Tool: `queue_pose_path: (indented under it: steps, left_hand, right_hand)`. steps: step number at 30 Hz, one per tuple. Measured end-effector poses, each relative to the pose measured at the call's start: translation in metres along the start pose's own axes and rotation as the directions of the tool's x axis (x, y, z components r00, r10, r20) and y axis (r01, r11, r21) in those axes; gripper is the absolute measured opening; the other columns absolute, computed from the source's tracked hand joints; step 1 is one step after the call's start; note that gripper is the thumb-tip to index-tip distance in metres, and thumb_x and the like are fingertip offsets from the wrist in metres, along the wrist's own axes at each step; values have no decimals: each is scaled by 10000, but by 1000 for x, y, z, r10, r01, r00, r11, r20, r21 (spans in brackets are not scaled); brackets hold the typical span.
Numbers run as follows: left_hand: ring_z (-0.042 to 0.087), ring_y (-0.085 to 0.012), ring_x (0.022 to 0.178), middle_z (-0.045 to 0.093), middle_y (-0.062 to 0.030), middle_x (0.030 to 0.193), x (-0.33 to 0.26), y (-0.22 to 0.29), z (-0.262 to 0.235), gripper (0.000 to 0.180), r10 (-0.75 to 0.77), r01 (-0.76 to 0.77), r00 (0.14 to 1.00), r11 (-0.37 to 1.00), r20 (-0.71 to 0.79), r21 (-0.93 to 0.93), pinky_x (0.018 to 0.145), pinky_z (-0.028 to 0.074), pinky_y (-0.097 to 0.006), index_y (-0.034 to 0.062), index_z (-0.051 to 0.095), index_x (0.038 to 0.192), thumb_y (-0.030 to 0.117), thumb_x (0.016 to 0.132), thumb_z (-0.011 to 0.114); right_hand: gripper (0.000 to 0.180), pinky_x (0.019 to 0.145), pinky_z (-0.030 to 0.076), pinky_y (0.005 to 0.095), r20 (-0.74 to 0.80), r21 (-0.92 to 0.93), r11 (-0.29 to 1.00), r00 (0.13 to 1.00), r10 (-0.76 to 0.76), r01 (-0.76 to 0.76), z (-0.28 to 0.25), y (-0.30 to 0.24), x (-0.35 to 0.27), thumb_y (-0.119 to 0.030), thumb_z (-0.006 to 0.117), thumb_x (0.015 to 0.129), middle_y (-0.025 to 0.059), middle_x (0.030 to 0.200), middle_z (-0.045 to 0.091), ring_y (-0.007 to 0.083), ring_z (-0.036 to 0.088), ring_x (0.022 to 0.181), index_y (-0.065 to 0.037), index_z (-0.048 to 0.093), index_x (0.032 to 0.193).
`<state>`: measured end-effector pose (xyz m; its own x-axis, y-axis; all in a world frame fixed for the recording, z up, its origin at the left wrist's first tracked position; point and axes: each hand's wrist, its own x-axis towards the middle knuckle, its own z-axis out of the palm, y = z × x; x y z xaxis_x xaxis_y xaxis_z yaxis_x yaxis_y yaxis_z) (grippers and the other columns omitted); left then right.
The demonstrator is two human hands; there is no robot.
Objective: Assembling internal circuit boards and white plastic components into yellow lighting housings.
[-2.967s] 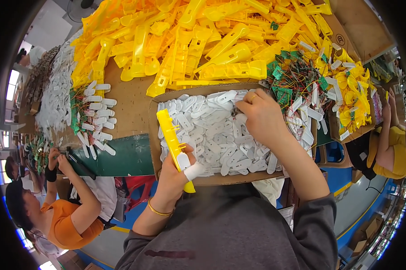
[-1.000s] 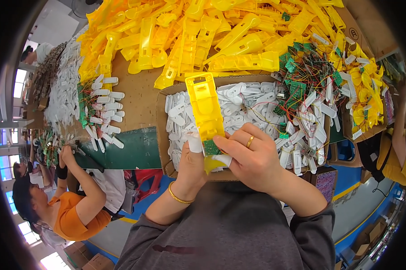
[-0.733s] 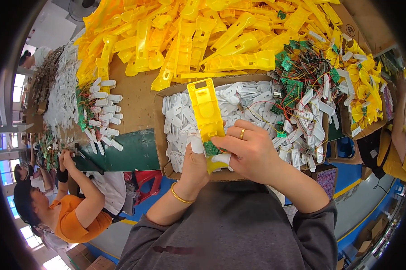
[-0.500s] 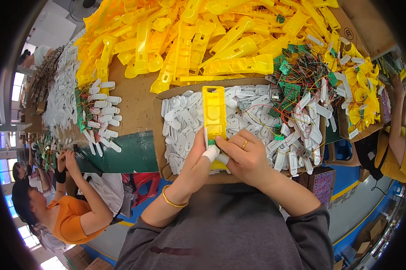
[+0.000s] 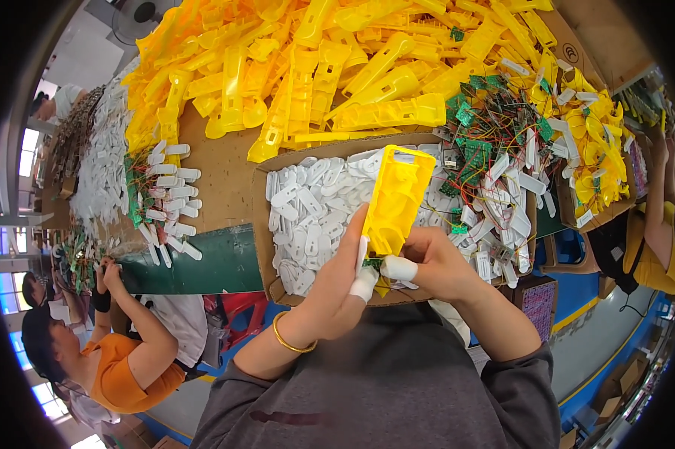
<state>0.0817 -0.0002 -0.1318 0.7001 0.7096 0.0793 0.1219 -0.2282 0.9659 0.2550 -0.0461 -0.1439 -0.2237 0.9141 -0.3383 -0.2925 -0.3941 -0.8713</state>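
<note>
Over the carton of white parts, I hold a yellow plastic shell (image 5: pixel 399 196) tilted to the right, its hollow ribbed side showing. My left hand (image 5: pixel 336 288) is closed round its left side and lower end, with white tape on the thumb. A small green circuit board (image 5: pixel 375 263) sits at the shell's lower end, partly covered by my fingers. My right hand (image 5: pixel 446 268) grips the lower right of the shell, its white-taped thumb beside the board. Some of its fingers are hidden behind the shell.
The cardboard carton (image 5: pixel 261 224) holds many flat white plastic pieces (image 5: pixel 307 217). Wired green boards (image 5: pixel 476 153) heap over its right side. Yellow shells (image 5: pixel 307 75) pile up behind. More wired boards with white pieces (image 5: pixel 169 198) lie left. Co-workers sit left and right.
The yellow shell has gone from upright to tilted right, its upper end nearer. My right hand has shifted right and turned, bringing its taped thumb to the lower end.
</note>
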Motion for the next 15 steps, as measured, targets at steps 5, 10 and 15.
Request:
queue_pose_path:
  steps: [5,10,15]
  left_hand:
    - [549,-437,940,513,-292,1079,-1,-10,1,528,-2,-2,1000,989,25,150,819,437,-435,-56,207,1312,33,824,389]
    - [545,-441,906,513,-289,1063,6,-18,2,517,-110,107,994,984,12,143,795,439,-442,-39,218,1294,37,824,418]
    - [387,-300,1245,278,-218,1380,14,-2,10,808,146,-142,989,956,-3,-256,1013,325,-362,9,7,1411,-1,795,529]
  right_hand:
    - [249,760,492,264,-45,52,993,994,-100,102,4,12,7,-49,640,818,44,947,642,114,610,851,16,602,1055]
    - [252,734,495,261,-105,124,985,989,-105,118,5,18,17,-59,643,815,49,930,641,118,611,825,9,601,1054]
    - [305,728,504,297,-174,-70,972,957,-234,224,-27,-25,2,-74,622,804,62,993,627,136,598,895,-4,577,1097]
